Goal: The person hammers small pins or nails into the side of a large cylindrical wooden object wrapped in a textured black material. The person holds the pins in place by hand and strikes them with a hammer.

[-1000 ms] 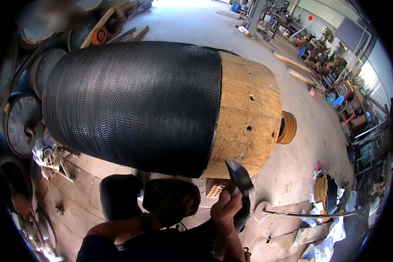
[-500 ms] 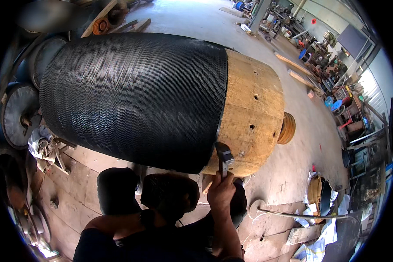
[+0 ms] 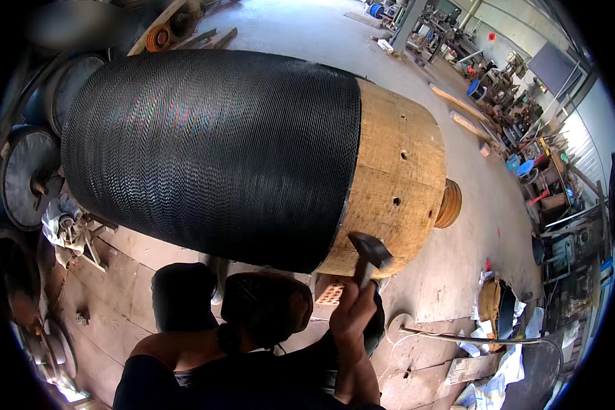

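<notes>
A large barrel-shaped drum spans the middle, its left part covered in ridged black wire mesh or winding (image 3: pixel 212 157) and its right end bare wood (image 3: pixel 396 157) with several small holes. My right hand (image 3: pixel 353 309) is closed around the handle of a hammer (image 3: pixel 370 251). The hammer's dark head is in front of the lower wooden end, right of the black edge; whether it touches the wood I cannot tell. My left forearm (image 3: pixel 184 347) lies across in front of me. Dark shadow hides my left hand's fingers, near a dark rounded shape (image 3: pixel 263 304) between my knees.
An orange-brown ribbed hub (image 3: pixel 449 203) sticks out of the drum's right end. A red perforated brick (image 3: pixel 330 292) lies beneath. Large round drums (image 3: pixel 33 179) stand at left. A rod on a round base (image 3: pixel 401 328) and scraps (image 3: pixel 488 389) lie at lower right; timber (image 3: pixel 466 123) lies beyond.
My right hand has shifted slightly right with the hammer. The hammer head has swung from the black edge to the right over the wood. The drum looks nearly unmoved.
</notes>
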A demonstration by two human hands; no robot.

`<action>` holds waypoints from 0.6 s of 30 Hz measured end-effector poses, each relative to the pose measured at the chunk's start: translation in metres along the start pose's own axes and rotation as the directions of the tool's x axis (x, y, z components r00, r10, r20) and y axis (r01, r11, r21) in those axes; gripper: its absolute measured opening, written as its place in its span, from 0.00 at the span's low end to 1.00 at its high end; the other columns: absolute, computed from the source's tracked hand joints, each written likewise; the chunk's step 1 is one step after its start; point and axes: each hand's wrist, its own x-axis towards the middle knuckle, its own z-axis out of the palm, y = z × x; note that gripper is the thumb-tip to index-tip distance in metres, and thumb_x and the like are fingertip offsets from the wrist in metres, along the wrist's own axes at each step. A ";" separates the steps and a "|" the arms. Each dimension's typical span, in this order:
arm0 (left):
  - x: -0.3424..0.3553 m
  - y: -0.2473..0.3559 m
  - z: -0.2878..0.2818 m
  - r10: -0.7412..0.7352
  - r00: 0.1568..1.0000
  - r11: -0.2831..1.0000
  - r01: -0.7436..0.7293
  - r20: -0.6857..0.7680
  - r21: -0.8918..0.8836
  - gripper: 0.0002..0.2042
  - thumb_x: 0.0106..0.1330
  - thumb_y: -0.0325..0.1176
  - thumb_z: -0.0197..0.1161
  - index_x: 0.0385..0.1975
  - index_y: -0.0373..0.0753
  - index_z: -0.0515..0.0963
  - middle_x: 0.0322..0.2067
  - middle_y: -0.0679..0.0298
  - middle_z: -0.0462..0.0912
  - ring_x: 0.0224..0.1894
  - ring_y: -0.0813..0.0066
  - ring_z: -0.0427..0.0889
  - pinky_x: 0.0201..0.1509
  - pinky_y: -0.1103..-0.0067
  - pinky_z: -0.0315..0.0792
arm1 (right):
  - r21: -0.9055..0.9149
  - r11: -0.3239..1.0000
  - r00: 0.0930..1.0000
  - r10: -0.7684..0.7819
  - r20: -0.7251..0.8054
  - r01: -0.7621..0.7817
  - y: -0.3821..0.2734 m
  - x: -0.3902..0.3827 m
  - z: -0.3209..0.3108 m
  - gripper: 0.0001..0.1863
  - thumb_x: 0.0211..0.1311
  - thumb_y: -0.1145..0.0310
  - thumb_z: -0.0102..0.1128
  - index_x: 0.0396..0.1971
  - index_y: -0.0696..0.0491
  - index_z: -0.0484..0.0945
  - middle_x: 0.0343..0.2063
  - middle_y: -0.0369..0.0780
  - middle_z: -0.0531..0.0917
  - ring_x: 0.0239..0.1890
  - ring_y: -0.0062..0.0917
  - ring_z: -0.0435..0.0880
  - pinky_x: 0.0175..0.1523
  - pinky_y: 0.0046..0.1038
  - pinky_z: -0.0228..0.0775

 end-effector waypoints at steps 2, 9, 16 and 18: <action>0.005 -0.002 -0.016 -0.089 0.996 0.984 0.086 -0.016 -0.159 0.17 0.61 0.27 0.66 0.49 0.33 0.75 0.44 0.49 0.80 0.40 0.57 0.83 0.40 0.65 0.79 | 0.187 0.982 0.998 -0.025 -0.058 0.035 -0.015 -0.008 -0.012 0.17 0.74 0.59 0.48 0.34 0.59 0.71 0.15 0.41 0.73 0.15 0.31 0.72 0.23 0.28 0.61; 0.077 -0.051 -0.074 0.042 0.795 0.999 -0.053 -0.605 -0.001 0.22 0.52 0.23 0.69 0.49 0.35 0.73 0.42 0.50 0.78 0.37 0.59 0.81 0.38 0.65 0.77 | -0.244 0.967 0.985 0.106 0.133 -0.071 0.014 0.005 0.003 0.11 0.70 0.68 0.55 0.42 0.60 0.71 0.25 0.58 0.80 0.32 0.58 0.81 0.29 0.48 0.72; 0.112 -0.107 -0.108 0.233 0.658 0.955 -0.015 -0.717 0.296 0.23 0.49 0.20 0.64 0.49 0.38 0.74 0.46 0.58 0.75 0.39 0.58 0.79 0.41 0.65 0.74 | -0.067 0.985 0.988 -0.157 0.010 0.157 -0.016 -0.001 -0.016 0.07 0.69 0.70 0.49 0.32 0.57 0.74 0.17 0.48 0.78 0.19 0.48 0.77 0.26 0.34 0.69; 0.118 -0.109 -0.106 0.225 0.656 0.955 -0.002 -0.721 0.297 0.23 0.49 0.20 0.64 0.48 0.39 0.75 0.46 0.58 0.75 0.41 0.58 0.78 0.42 0.64 0.74 | -0.451 0.831 0.945 -0.271 0.183 0.326 0.005 0.011 -0.001 0.09 0.70 0.68 0.50 0.31 0.57 0.72 0.18 0.50 0.78 0.21 0.51 0.79 0.26 0.36 0.69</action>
